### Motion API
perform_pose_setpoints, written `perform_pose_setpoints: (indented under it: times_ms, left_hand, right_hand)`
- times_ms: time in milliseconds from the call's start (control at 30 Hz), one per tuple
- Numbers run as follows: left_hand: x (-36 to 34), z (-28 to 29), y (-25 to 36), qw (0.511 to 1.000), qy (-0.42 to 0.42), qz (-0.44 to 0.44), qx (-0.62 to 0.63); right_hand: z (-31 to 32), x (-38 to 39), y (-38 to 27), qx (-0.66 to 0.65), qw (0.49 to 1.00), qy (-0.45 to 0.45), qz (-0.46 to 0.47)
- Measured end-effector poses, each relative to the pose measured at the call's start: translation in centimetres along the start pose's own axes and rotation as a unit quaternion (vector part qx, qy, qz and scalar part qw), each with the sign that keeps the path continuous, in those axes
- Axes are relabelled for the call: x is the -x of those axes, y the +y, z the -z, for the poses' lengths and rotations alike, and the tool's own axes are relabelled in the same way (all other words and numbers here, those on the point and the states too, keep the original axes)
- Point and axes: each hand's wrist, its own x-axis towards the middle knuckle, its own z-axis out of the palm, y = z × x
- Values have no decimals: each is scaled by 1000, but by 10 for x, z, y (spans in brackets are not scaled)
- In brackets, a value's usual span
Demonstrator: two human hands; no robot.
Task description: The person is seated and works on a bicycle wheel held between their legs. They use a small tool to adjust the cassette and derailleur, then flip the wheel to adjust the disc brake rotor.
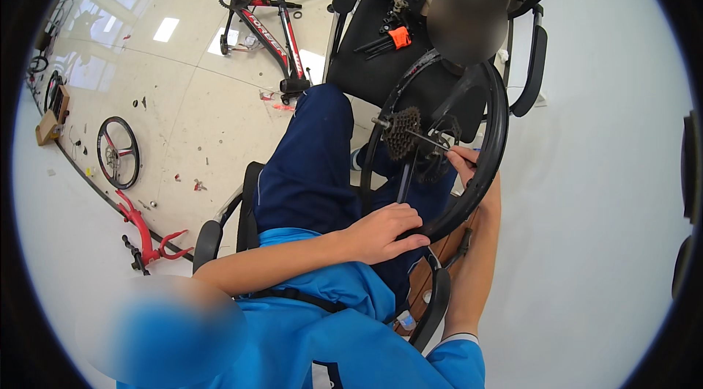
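Wheel work, seen from above my lap. The wheel [498, 129] is tilted in front of me by my knees, its upper part overlapping the near edge of the chair seat [359, 75]; whether rim and seat touch I cannot tell. My left hand [384, 234] grasps the tyre at its near side, fingers bent over the rubber. My right hand [464, 162] reaches within the rim, fingers pinching 1 thin tool [428, 141], which slants across to the cassette [401, 134]. Contact at its tip is too small to confirm. A grey bar [405, 182] runs from the hub area toward my left fingers; spoke or tool, I cannot tell.

Step in hand, as I judge it: probing or prying at the sprockets while the 2nd hand steadies the wheel. The next move seems to call for a firm left grasp and a well-seated tip before I add force, since a slip could scrape my fingers on the teeth.

Surroundings: black rods [375, 46] lie inward of the seat's left edge; 1 bicycle frame [262, 34] lies on the floor [176, 78] beyond that edge.
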Motion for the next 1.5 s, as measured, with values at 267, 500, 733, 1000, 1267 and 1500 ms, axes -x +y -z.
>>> perform_pose_setpoints:
  times_ms: [267,500,733,1000,1267,1500]
  left_hand:
    - [-1,1,2,1000,-22,9,11]
    - [0,3,2,1000,-10,0,4]
    - [-1,2,-1,1000,-8,-3,-4]
    - [-2,-1,1,1000,3,0,7]
    - [0,1,-1,1000,-10,1,7]
    - [-2,1,1,1000,-7,4,6]
  right_hand:
    - [-13,-5,13,6,998,61,-21]
    - [2,-1,-7,-12,998,47,-35]
    - [1,0,-3,5,999,26,-28]
    - [-13,-5,11,-11,998,63,-8]
    - [-2,-3,1,-37,997,58,-20]
    - [-6,-3,11,-9,999,53,-4]
